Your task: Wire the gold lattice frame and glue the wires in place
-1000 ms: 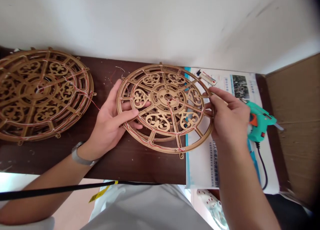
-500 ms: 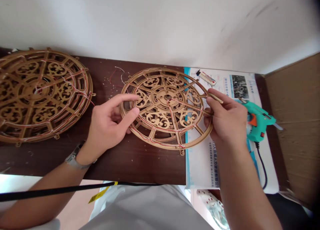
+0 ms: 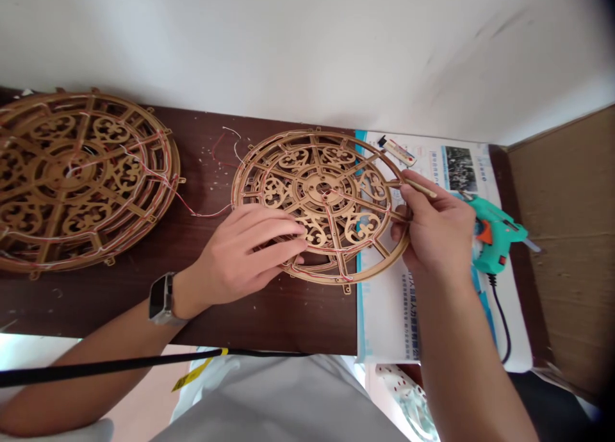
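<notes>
Dark brown wood makes up the bench (image 3: 298,330), with small white bits on it, and a plain white wall (image 3: 288,51) goes up behind it at twelve o'clock. Near the middle is the golden-brown, round frame (image 3: 313,187) with curly flower shapes, like a wheel. Red and white wires run along it, and more rings show under it. The right hand (image 3: 439,221) is closed at its three o'clock edge, with thumb and fingers pinching the rim. A thin tan stick (image 3: 421,188) is in that hand too. The left hand (image 3: 245,256) is at the eight o'clock side, half curled, with its fingers bent over the frame. I can't tell if it grips it. A gray watch (image 3: 162,299) is on that wrist.

Out from the frame at nine o'clock sits a big pile of round brown frames (image 3: 98,240), with a thin red and white wire (image 3: 195,212) poking out toward the left hand. Toward four o'clock, a white sheet with blue print (image 3: 389,320) covers the bench. A small white lighter with a black top (image 3: 400,152) lies on it at two o'clock. Past the right hand, at three o'clock, is a green glue gun (image 3: 500,237) with an orange trigger and a black cord. Brown cardboard (image 3: 567,237) stands farther out that way.
</notes>
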Available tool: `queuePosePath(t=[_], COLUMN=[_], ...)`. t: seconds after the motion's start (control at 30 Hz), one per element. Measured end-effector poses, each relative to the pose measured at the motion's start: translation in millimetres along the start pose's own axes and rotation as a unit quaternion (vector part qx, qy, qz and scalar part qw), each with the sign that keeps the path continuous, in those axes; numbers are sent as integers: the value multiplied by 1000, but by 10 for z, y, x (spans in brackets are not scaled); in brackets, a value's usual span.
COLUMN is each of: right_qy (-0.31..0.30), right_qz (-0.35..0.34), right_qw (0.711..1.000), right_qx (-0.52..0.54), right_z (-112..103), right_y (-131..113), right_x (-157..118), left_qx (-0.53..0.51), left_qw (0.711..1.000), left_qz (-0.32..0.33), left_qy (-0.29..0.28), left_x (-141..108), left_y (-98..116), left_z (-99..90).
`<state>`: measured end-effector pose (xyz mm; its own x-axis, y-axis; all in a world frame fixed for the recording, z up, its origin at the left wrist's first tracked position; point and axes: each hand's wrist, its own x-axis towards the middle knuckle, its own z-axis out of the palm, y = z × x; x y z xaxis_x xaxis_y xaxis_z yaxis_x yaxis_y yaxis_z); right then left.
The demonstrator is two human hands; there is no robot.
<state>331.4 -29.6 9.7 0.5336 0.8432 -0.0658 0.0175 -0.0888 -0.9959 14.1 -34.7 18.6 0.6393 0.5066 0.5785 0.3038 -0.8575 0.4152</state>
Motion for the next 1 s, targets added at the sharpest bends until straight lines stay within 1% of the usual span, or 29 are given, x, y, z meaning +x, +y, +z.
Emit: queuePosePath(t=[0.07, 0.1, 0.17, 0.23, 0.3, 0.37, 0.4, 0.43, 0.5, 0.6, 0.67, 0.73, 0.83, 0.9, 1.0], right_qy=[41, 60, 93, 118, 121, 94, 63, 25, -70, -195, -244, -262, -254, -257, -267], right_qz=[7, -10, -88, -177, -234, -241, -240, -240, -241, -251, -260, -265, -258, -261, -285], right_qw=[999, 997, 989, 972, 960, 963, 967, 969, 968, 948, 934, 928, 931, 927, 915], right_qx=[-20, -37, -75, -97, -91, -75, -61, -45, -23, -13, -10, -17, -53, -76, -100], right_z=[9, 12, 16, 23, 37, 54, 60, 64, 62, 43, 26, 9, -6, -1, 26], right_y=[-30, -50, -103, -173, -252, -319, -344, -361, -373, -362, -352, -346, -350, -362, -383], right_x=[-14, -24, -57, -110, -185, -276, -321, -363, -432, -485, -492, -487, -479, -477, -479], left_qx=[-15, -22, -37, -48, -48, -40, -37, -35, -35, -29, -23, -22, -24, -25, -24], left_qw=[1000, 1000, 999, 998, 998, 998, 998, 998, 997, 998, 998, 997, 996, 996, 997], left_qz=[0, -4, -21, -36, -45, -48, -51, -55, -62, -64, -64, -68, -79, -81, -73], left_qy=[-6, -8, -6, -5, -4, 1, 3, 5, 4, -5, -13, -21, -26, -25, -28], left_x=[-22, -29, -33, -27, -16, -6, -2, 1, 6, 13, 19, 29, 44, 49, 48], left_y=[-4, -6, -8, -3, 6, 16, 19, 23, 26, 29, 32, 38, 50, 54, 52], left_z=[26, 33, 43, 52, 60, 66, 66, 66, 60, 40, 23, 9, -2, -1, 1])
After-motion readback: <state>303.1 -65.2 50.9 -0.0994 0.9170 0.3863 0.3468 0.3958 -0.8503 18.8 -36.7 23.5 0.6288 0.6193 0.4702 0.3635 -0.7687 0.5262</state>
